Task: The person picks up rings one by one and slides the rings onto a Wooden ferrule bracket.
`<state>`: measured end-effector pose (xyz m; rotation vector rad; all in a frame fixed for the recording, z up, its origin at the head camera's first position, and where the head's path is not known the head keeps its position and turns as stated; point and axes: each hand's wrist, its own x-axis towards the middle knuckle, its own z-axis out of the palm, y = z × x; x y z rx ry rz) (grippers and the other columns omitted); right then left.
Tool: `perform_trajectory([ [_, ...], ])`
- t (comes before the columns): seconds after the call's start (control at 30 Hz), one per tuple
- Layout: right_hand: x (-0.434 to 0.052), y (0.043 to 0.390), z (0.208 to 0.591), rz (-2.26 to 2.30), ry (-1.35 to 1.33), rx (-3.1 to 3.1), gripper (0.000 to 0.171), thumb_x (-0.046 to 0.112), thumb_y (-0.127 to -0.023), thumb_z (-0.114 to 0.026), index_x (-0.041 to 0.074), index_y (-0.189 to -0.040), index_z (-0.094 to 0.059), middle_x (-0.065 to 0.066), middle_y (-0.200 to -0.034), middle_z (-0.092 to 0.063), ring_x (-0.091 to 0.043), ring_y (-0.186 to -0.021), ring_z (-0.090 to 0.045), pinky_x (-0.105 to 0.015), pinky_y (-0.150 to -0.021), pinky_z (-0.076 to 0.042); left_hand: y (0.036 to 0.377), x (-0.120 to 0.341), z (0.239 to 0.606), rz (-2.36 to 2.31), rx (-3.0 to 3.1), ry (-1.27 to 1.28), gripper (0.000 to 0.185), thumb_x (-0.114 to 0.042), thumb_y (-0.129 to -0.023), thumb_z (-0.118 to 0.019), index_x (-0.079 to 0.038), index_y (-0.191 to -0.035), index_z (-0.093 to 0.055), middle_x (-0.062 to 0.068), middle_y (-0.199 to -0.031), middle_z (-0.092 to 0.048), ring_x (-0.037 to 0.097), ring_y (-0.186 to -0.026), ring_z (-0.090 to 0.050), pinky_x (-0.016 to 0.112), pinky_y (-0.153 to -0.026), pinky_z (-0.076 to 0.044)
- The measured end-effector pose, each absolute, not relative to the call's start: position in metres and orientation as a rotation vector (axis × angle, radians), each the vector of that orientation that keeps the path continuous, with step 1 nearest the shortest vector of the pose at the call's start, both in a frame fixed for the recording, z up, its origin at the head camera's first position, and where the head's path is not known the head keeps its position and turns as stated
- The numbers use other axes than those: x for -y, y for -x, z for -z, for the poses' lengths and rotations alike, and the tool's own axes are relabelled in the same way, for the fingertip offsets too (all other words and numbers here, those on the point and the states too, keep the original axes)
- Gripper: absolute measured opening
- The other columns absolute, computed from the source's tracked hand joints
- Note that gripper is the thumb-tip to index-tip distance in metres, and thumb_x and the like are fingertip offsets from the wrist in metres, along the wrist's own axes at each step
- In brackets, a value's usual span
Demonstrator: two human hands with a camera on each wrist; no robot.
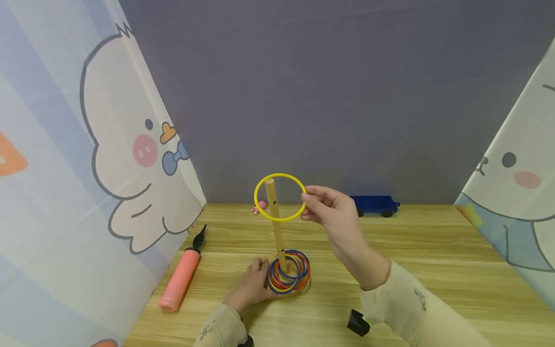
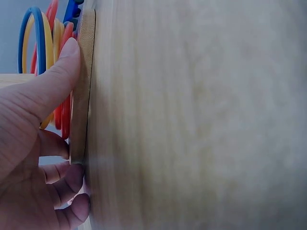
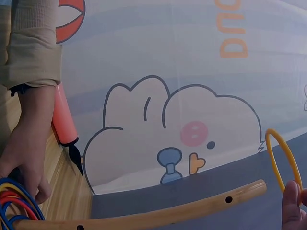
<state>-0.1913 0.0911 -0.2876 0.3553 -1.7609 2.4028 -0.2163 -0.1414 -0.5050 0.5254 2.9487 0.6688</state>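
My right hand (image 1: pixel 334 214) pinches the edge of a yellow ring (image 1: pixel 281 174) between thumb and fingers. The ring is level with the top of an upright wooden peg (image 1: pixel 278 236); whether the peg passes through it, I cannot tell. Several blue, red and yellow rings (image 1: pixel 307 271) lie in a loose pile around the peg's foot. At their left side my left hand (image 1: pixel 249 285) grips the edge of the flat wooden base (image 2: pixel 82 96). In the left wrist view its thumb lies on the base, close to the rings, and its fingers curl at the edge.
A pink hand pump (image 1: pixel 182 279) with a black nozzle lies at the left. At the back stand a blue toy wagon (image 1: pixel 374 205) and a small pink toy (image 1: pixel 260 206). A black object (image 1: pixel 358 323) sits near the right forearm. Printed cloth walls border the wooden table (image 1: pixel 433 250).
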Motion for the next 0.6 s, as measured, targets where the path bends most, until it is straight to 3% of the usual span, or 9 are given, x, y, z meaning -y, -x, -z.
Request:
perform_trajectory([
  [0.6, -0.073, 0.205, 0.298, -2.489, -0.197, 1.670, 0.025, 0.003, -0.090, -0.068, -0.007, -0.113, -0.063, -0.006, -0.081, -0.068, -0.015, -0.064, -0.066, -0.029, -0.067, -0.057, 0.213, 0.140, 0.504, -0.643, -2.971, -0.534, 0.112, -0.052, -0.070, -0.084, 0.012, -0.146, -0.032, 0.023, -0.133, -0.037, 0.043, -0.117, -0.044, 0.059, -0.091, -0.041],
])
